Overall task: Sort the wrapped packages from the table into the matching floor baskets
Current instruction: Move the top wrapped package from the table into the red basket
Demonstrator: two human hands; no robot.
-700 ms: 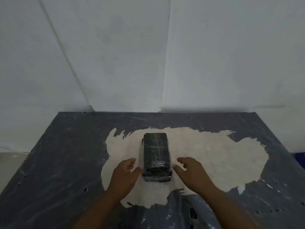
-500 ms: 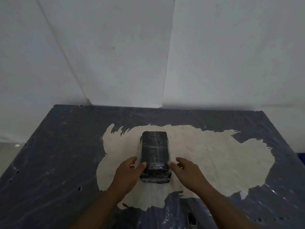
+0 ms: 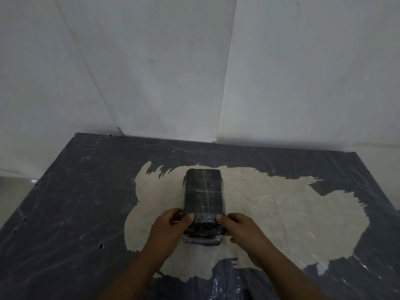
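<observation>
The surface is dark grey, scuffed and pitted with small holes along its left side, and a large pale worn patch spreads across its middle. The left hand comes in from the near edge and grasps the package at its near left corner: the thumb lies on the top face, and the fingers curl down the left side. The package is a dark oblong block wrapped in shiny clear film, lying lengthways on the pale patch, roughly midway between the left and right edges, its far end pointing toward the far edge. It seems to rest flat on the surface, though the hands hide its near base. The right hand grasps the near right corner in mirror fashion, thumb on top, fingers tucked against the right side. Behind the far edge rise plain whitish wall panels.
</observation>
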